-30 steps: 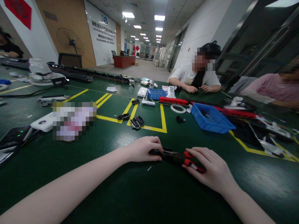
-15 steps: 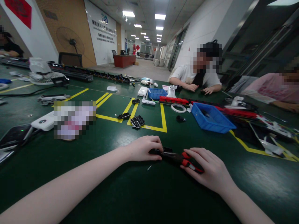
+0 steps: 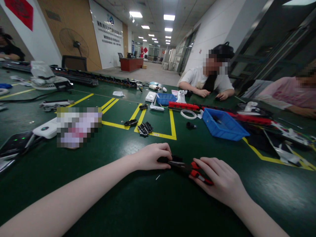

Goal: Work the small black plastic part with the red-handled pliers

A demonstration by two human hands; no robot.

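My right hand [image 3: 219, 177] is closed around the red and black handles of a pair of pliers [image 3: 194, 169]. Their metal jaws point left and reach the fingertips of my left hand [image 3: 158, 157]. That hand pinches a small black part [image 3: 163, 160] against the table; my fingers hide most of it, so its exact kind does not show. A thin white sliver [image 3: 158, 177] lies on the table just below my left hand. Beyond it, a cluster of small black parts [image 3: 145, 128] rests by the yellow tape, with another black part [image 3: 130, 122] to its left.
A blue bin [image 3: 224, 126] stands right of centre, a smaller blue bin [image 3: 166, 98] farther back. A white cable coil [image 3: 188, 114] and a black cylindrical piece [image 3: 191, 125] lie between. A white power bank [image 3: 45, 127] sits at left. Across the table a person [image 3: 209, 82] works.
The pliers and my right hand have shifted and turned slightly, the handles moving a little left. My left hand stays almost still on the black part.
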